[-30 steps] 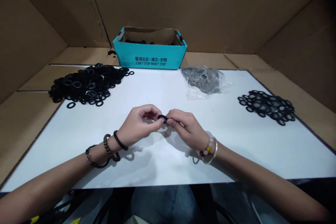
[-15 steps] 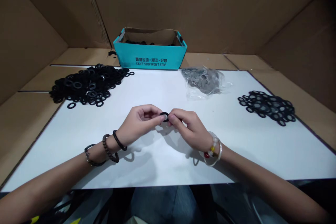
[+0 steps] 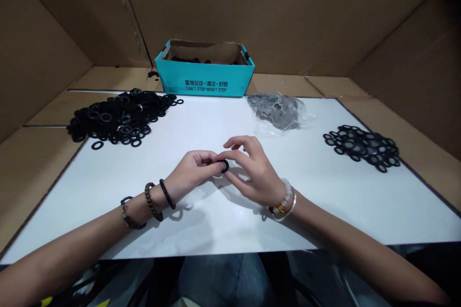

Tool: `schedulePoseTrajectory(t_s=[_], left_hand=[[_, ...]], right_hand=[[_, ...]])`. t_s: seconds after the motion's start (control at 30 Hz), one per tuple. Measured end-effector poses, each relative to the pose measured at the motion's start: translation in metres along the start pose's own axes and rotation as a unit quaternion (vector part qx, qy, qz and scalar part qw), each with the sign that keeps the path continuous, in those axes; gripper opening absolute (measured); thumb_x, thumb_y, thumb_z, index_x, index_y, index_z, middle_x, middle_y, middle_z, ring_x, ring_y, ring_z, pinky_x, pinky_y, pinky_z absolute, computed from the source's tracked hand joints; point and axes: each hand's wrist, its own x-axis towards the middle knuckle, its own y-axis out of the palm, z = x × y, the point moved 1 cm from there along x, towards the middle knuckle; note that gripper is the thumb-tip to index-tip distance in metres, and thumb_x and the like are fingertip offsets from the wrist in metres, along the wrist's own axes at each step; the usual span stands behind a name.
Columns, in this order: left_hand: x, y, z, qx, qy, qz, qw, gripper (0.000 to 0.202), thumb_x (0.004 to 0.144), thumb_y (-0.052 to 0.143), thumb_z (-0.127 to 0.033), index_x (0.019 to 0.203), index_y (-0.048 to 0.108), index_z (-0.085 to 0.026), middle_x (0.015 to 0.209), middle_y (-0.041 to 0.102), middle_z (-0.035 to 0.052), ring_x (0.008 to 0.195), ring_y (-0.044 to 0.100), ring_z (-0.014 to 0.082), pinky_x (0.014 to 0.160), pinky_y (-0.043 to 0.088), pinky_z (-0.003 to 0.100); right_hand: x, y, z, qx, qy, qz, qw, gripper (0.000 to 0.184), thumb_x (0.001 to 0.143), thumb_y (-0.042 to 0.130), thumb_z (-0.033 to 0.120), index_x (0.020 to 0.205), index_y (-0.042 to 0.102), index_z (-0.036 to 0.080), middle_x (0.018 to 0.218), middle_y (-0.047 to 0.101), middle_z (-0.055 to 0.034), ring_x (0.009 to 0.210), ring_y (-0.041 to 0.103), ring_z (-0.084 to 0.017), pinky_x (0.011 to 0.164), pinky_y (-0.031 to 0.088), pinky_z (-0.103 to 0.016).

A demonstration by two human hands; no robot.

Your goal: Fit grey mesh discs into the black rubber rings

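A black rubber ring [image 3: 225, 163] is pinched between the thumb and fingers of my left hand [image 3: 196, 167], held above the middle of the white board [image 3: 237, 230]. My right hand [image 3: 257, 172] is right beside it with its fingers apart. The right index fingertip reaches over the ring's upper edge, and the thumb lies just below it; whether they touch the ring I cannot tell. My left fingertips hide part of the ring and its centre.
A large heap of black rings [image 3: 118, 115] lies at the left. At the back stands a turquoise box [image 3: 205, 79] with black pieces inside. Flat grey pieces [image 3: 279, 112] lie in a clear bag. A smaller pile of black rings with grey centres [image 3: 363, 147] is at the right.
My right hand has loosened its pinch at the ring and spread its fingers, with the index finger now reaching over the ring. My left hand still holds the ring, slightly lower.
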Motion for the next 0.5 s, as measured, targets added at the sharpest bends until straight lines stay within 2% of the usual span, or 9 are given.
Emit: schedulePoseTrajectory(t_s=[0.07, 0.17, 0.27, 0.37, 0.43, 0.5], left_hand=[[0.0006, -0.0007, -0.0002, 0.015, 0.007, -0.001, 1.000, 0.016, 0.066, 0.070, -0.026, 0.076, 0.067, -0.013, 0.069, 0.061, 0.0002, 0.063, 0.054, 0.0094, 0.061, 0.041, 0.023], [0.0020, -0.0026, -0.0011, 0.049, 0.032, -0.003, 0.998, 0.016, 0.067, 0.068, -0.027, 0.076, 0.067, -0.014, 0.078, 0.059, 0.0018, 0.068, 0.053, 0.0112, 0.063, 0.043, 0.024], [0.0027, -0.0039, -0.0011, 0.072, 0.055, -0.015, 0.996, 0.014, 0.066, 0.068, -0.027, 0.069, 0.067, -0.014, 0.089, 0.057, 0.0038, 0.075, 0.054, 0.0129, 0.066, 0.044, 0.025], [0.0026, -0.0041, -0.0002, 0.072, 0.053, -0.019, 0.996, 0.014, 0.065, 0.069, -0.027, 0.064, 0.067, -0.014, 0.090, 0.056, 0.0038, 0.077, 0.054, 0.0129, 0.066, 0.044, 0.024], [0.0023, -0.0036, 0.0001, 0.055, 0.045, -0.018, 0.997, 0.015, 0.063, 0.071, -0.028, 0.062, 0.066, -0.014, 0.090, 0.056, 0.0040, 0.076, 0.054, 0.0128, 0.065, 0.044, 0.024], [0.0020, -0.0034, 0.0002, 0.036, 0.037, -0.020, 0.998, 0.016, 0.062, 0.072, -0.028, 0.062, 0.066, -0.013, 0.091, 0.055, 0.0039, 0.075, 0.053, 0.0124, 0.065, 0.043, 0.024]], right_hand=[[0.0007, -0.0015, 0.0006, 0.007, -0.002, 0.013, 1.000, 0.026, 0.078, 0.055, 0.021, 0.104, 0.056, 0.018, 0.106, 0.051, -0.0094, 0.096, 0.047, -0.022, 0.081, 0.042, -0.039], [0.0021, -0.0047, 0.0001, 0.017, -0.006, 0.019, 1.000, 0.027, 0.078, 0.056, 0.022, 0.105, 0.056, 0.020, 0.107, 0.051, -0.0087, 0.097, 0.048, -0.022, 0.082, 0.041, -0.040], [0.0029, -0.0050, -0.0011, 0.009, -0.013, 0.007, 1.000, 0.020, 0.078, 0.057, 0.022, 0.098, 0.057, 0.020, 0.104, 0.052, -0.0085, 0.094, 0.048, -0.021, 0.081, 0.041, -0.039], [0.0033, -0.0027, -0.0014, 0.000, -0.002, -0.018, 1.000, 0.016, 0.076, 0.061, 0.024, 0.089, 0.055, 0.017, 0.099, 0.053, -0.0088, 0.091, 0.049, -0.021, 0.078, 0.042, -0.037], [0.0037, -0.0019, -0.0008, -0.001, 0.006, -0.028, 1.000, 0.020, 0.074, 0.063, 0.026, 0.089, 0.054, 0.017, 0.098, 0.053, -0.0092, 0.091, 0.049, -0.021, 0.078, 0.042, -0.037], [0.0042, -0.0026, 0.0003, -0.001, 0.003, -0.015, 1.000, 0.029, 0.074, 0.062, 0.028, 0.098, 0.052, 0.016, 0.104, 0.053, -0.0104, 0.095, 0.049, -0.022, 0.081, 0.041, -0.038]])
